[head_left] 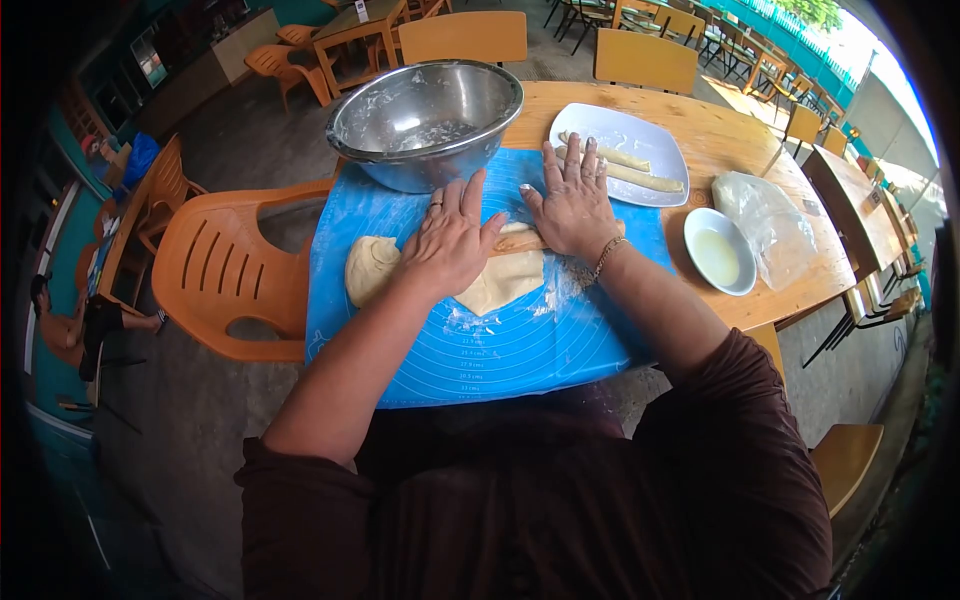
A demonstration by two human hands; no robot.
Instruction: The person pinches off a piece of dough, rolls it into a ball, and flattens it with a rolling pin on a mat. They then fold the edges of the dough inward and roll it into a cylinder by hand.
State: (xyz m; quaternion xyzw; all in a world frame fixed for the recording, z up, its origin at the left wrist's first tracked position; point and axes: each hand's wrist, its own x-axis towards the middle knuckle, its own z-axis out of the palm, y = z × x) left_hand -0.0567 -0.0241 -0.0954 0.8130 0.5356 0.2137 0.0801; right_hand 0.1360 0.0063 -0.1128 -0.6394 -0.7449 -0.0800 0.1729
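My left hand lies flat with its fingers stretched forward, over the left end of a wooden rolling pin. On the pin's other end rests my right hand, fingers extended and dusted with flour. Both palms hide the pin's ends. Under and in front of the pin spreads a flattened piece of dough, with a pointed lower edge. Left of my left hand sits a rounded lump of dough. All of this is on a blue silicone mat with printed circles and patches of flour.
A floury steel bowl stands behind my left hand. Beyond my right hand, a white plate holds dough strips. A small bowl of pale liquid and a clear plastic bag are at right. An orange chair adjoins the table's left.
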